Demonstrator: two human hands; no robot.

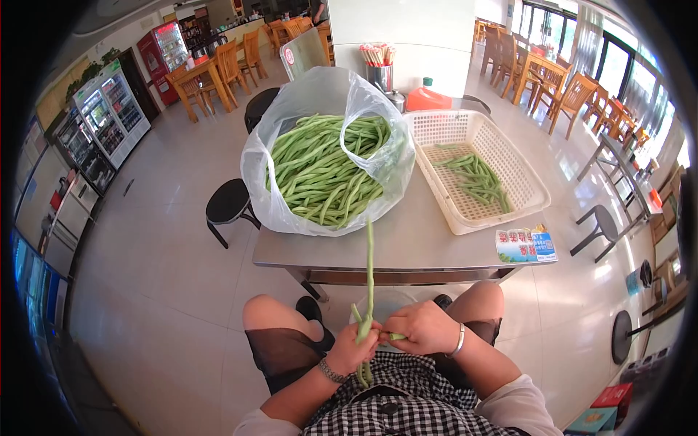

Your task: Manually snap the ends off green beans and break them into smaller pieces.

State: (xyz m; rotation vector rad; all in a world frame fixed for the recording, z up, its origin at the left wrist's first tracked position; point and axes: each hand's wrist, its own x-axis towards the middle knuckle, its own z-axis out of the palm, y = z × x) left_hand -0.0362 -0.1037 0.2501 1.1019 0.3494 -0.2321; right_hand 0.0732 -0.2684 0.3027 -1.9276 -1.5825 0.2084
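Observation:
Several long green beans [369,272] are gripped in my left hand [353,346], sticking out above and below the fist. My right hand [428,329] meets it over my lap, its fingers closed on a short piece of green bean [397,337]. The fingertips of both hands nearly touch. On the steel table before me, a clear plastic bag [256,169] gapes wide, full of whole green beans [322,169]. To its right stands a cream perforated plastic basket [512,152] with a small heap of short bean pieces [480,177].
Behind the basket are a red jug with a green cap [429,97] and a steel holder of wrapped chopsticks [380,73]. A printed card [526,245] lies at the steel table's [381,253] front right corner. Below the table edge, a pale container [376,305] sits between my legs. A black stool [229,201] stands left.

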